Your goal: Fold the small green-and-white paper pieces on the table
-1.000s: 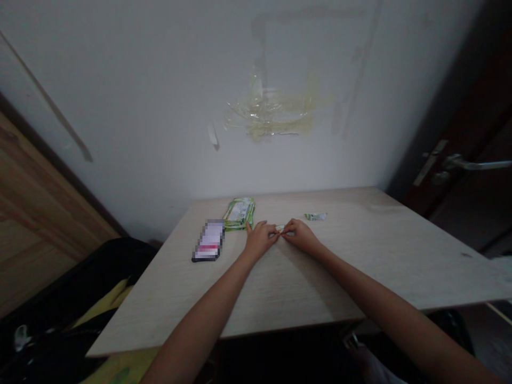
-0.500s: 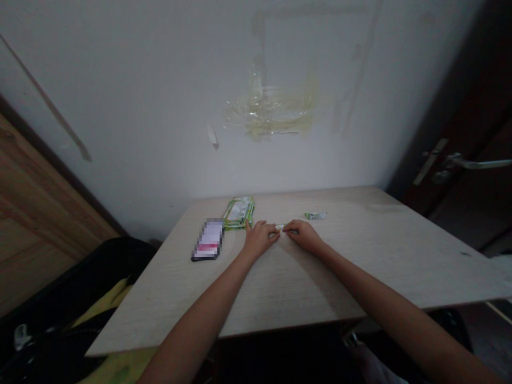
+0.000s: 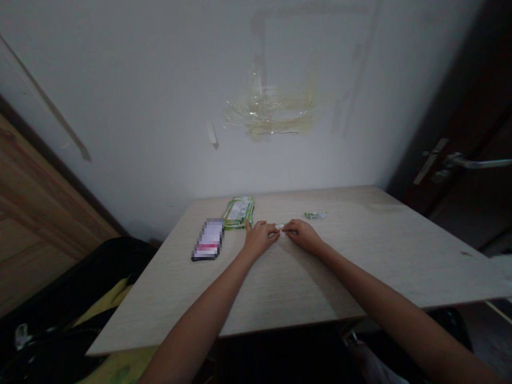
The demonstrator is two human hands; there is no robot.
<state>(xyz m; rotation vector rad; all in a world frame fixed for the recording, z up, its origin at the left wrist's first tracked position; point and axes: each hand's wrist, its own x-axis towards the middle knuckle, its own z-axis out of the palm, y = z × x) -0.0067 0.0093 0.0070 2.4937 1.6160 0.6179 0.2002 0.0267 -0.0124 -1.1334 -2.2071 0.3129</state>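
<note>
Both hands pinch a small white-and-green piece (image 3: pixel 279 226) on the wooden-topped table (image 3: pixel 280 293).
The left hand (image 3: pixel 261 238) has thumb and forefinger closed on its left end, an outer finger splayed beside the stack of green-and-white packets (image 3: pixel 240 210); the right hand (image 3: pixel 303 235) has fingertips closed at its right end; it is probably a wrapper, though too small and dim to be sure; compared with one second ago, the fingertips sit slightly farther apart and the orange spot between them is fainter; the smartphone (image 3: pixel 208 239) and torn wrapper scrap (image 3: pixel 316 216) lie unmoved.
</note>
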